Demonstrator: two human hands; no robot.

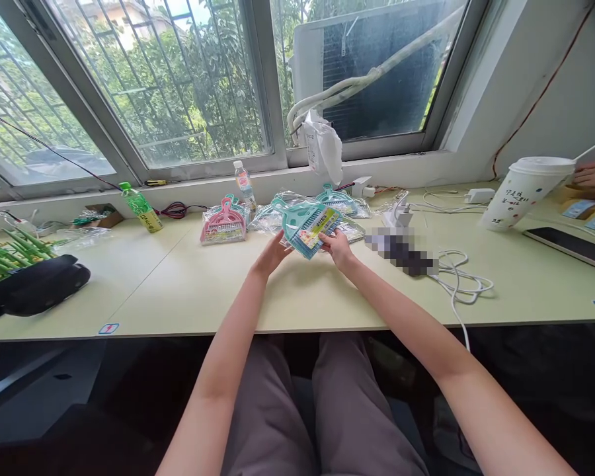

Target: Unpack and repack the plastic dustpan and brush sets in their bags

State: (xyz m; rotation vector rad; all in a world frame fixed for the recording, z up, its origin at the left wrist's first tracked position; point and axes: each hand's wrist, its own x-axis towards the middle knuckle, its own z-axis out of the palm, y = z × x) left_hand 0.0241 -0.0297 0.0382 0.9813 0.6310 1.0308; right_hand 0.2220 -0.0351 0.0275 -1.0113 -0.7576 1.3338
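Head view, teal dustpan set (305,223): held tilted above the worktop (193,284), between both hands.
Left grip (276,250): closed around its left edge.
Right grip (335,247): pinched on its label side.
Pink dustpan set (225,223): laid to the left, near the clear bottle (244,185).

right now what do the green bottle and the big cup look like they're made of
Green bottle: likely clear plastic, glossy, as light passes through its tinted body.

Cup: opaque white with a fairly smooth finish; coated paper or plastic, I can't tell which.
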